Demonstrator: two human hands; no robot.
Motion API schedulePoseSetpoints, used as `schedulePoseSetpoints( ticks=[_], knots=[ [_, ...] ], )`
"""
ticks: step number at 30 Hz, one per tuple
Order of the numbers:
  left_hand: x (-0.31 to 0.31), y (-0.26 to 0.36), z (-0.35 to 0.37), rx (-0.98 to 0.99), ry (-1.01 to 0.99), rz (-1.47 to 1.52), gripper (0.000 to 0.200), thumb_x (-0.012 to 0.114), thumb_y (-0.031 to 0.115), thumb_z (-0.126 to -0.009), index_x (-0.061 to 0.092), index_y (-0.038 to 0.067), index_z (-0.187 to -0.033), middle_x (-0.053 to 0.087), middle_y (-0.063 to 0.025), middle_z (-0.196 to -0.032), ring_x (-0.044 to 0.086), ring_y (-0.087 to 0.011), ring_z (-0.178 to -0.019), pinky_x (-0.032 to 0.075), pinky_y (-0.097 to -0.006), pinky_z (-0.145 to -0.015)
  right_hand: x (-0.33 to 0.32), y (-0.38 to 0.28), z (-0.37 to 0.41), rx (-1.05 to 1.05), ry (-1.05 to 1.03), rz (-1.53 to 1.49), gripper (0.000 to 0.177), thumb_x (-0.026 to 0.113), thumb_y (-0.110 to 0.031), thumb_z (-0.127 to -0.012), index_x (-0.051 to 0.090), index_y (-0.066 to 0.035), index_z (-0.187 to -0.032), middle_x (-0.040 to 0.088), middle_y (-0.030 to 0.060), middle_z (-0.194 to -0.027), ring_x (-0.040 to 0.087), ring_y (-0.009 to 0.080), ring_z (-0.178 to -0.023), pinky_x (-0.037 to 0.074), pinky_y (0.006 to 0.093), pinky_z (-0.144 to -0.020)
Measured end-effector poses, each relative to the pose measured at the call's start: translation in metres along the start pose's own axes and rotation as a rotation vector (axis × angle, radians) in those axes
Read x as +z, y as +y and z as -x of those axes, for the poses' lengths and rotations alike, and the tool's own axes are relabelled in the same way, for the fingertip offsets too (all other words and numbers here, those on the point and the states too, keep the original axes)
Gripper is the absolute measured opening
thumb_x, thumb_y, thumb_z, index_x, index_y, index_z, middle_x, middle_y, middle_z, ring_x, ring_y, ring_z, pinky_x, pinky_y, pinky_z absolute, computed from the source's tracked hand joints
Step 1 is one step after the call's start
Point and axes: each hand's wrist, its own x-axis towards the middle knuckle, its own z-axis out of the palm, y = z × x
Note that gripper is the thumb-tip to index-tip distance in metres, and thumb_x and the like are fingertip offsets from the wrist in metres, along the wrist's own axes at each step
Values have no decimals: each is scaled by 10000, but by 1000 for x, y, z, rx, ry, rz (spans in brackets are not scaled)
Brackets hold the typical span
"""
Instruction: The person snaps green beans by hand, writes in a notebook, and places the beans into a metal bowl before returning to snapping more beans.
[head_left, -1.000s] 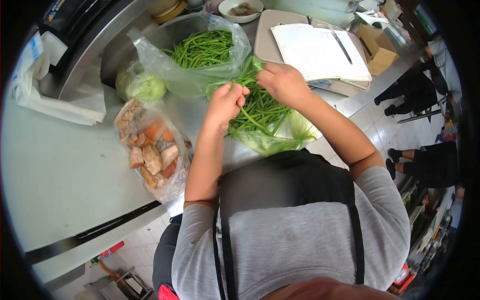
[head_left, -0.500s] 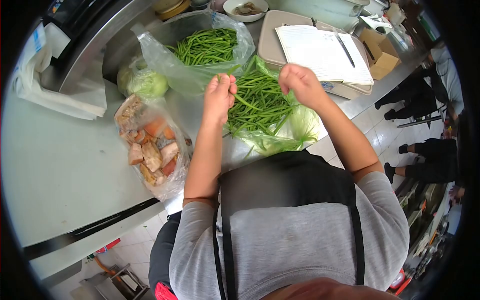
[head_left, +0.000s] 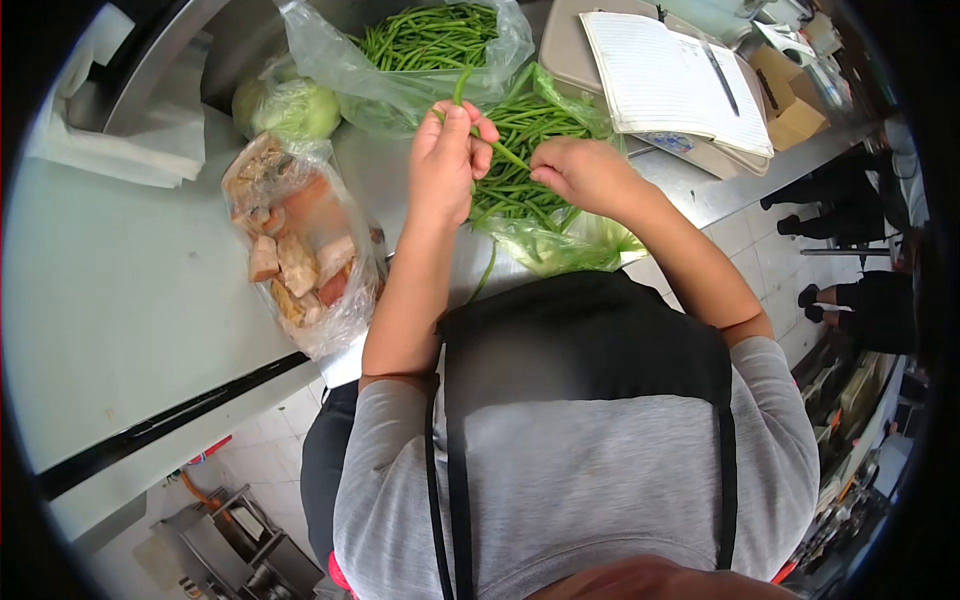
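Note:
A long green bean (head_left: 512, 157) runs between my two hands above an open bag of green beans (head_left: 540, 128). My left hand (head_left: 450, 160) is closed on the bean, whose upper end sticks up past the fingers. At the bean's other end, my right hand (head_left: 585, 175) is closed with thumb and fingertips pinched on it. Behind the hands, a clear plastic bag (head_left: 320, 50) holds more green beans (head_left: 430, 38). One loose bean (head_left: 485, 272) lies by the front edge of the metal counter.
Left of my forearm lies a plastic bag with orange and pale chunks (head_left: 298, 262), below a wrapped pale green vegetable (head_left: 290, 108). An open notebook (head_left: 660, 85) with a pen rests on a lidded container (head_left: 570, 50). Other people's legs (head_left: 850, 295) show at the right.
My right hand has come down and left to pinch the bean's end. The view has shifted, so the counter items appear higher. A loose bean now shows by the counter edge.

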Motion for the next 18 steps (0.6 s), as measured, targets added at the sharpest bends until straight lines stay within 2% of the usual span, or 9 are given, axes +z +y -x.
schedulePoseSetpoints(
  ticks=[3,7,9,11,13,15,16,17,18],
  knots=[
    [-3,-2,4,1,35,119,144,394,236,-892,433,101,-860,506,-67,-719,413,-100,-496,312,-208,-428,3,-3,-1,-62,28,-32,120,488,-149,-797,486,-29,-797,518,124,-690,535,282,-674,425,358,-588],
    [-15,-8,5,14,68,169,145,400,249,-889,435,111,-862,512,-65,-718,428,-113,-516,322,-224,-446,12,0,-4,97,167,-535,100,449,-132,-790,468,-42,-752,516,82,-663,512,207,-596,416,313,-554],
    [-13,-13,13,-111,45,65,143,405,254,-886,436,116,-864,513,-59,-708,439,-112,-540,323,-226,-466,18,1,-9,242,244,-835,96,419,-115,-790,449,-41,-736,483,53,-620,479,144,-560,395,265,-525],
    [-3,-19,25,-247,7,-43,148,413,266,-879,443,123,-856,506,-43,-681,455,-111,-586,324,-228,-504,15,-8,-18,286,302,-1051,106,397,-116,-794,442,-45,-729,452,22,-597,448,100,-546,374,233,-510],
    [-12,-26,29,-191,65,-52,152,420,269,-876,445,122,-850,498,-33,-670,456,-110,-598,330,-235,-519,13,-7,-24,283,319,-1286,120,374,-129,-811,433,-65,-728,421,-1,-613,412,88,-536,348,217,-522],
    [-28,-32,31,-131,199,-43,171,433,274,-870,449,116,-806,470,-10,-616,443,-118,-568,334,-256,-506,7,7,-25,284,309,-1182,118,384,-133,-807,445,-67,-731,426,-6,-620,411,85,-538,347,213,-519],
    [-43,-30,35,-155,195,-208,183,452,280,-859,458,104,-810,476,-15,-613,451,-129,-570,349,-273,-513,4,14,-24,286,303,-1129,117,389,-135,-805,451,-68,-733,429,-8,-624,411,84,-538,346,211,-518],
    [-59,-28,40,-180,189,-374,197,470,286,-847,467,93,-813,482,-20,-611,458,-141,-572,364,-289,-519,4,20,-23,328,232,-875,143,472,-179,-793,482,-57,-718,479,20,-633,468,138,-539,375,254,-508],
    [-70,-29,45,-204,181,-540,213,489,292,-836,476,81,-817,489,-25,-608,466,-152,-573,378,-305,-526,7,22,-19,236,221,-551,161,503,-202,-778,492,-54,-715,496,35,-637,490,162,-552,390,274,-512]
  ],
)
